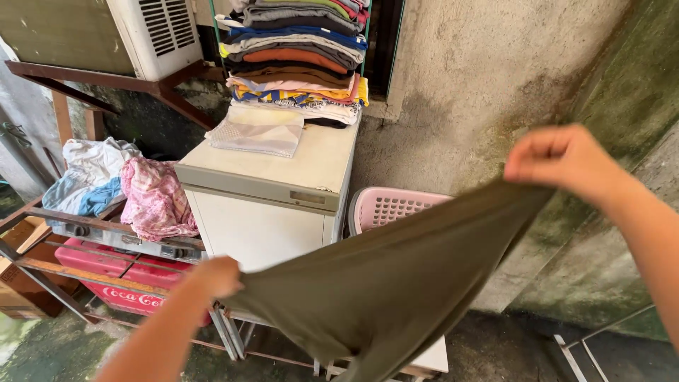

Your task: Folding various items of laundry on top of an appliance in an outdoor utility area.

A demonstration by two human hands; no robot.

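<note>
left hand: grip clamped on olive cloth, low corner | right hand: grip pinched on its high corner | cloth: stretched taut between hands, before white cabinet | rest: folded stack on cabinet, pink basket beside

The olive green garment, stretched between the left hand and the right hand, hangs across the lower middle and blocks the way to the pink laundry basket behind it. The cream tabletop has bare room at its front right; a folded mesh bag and a tall clothes stack fill the back. Crumpled laundry crowds the left rack, and the rough wall closes the right.
</note>
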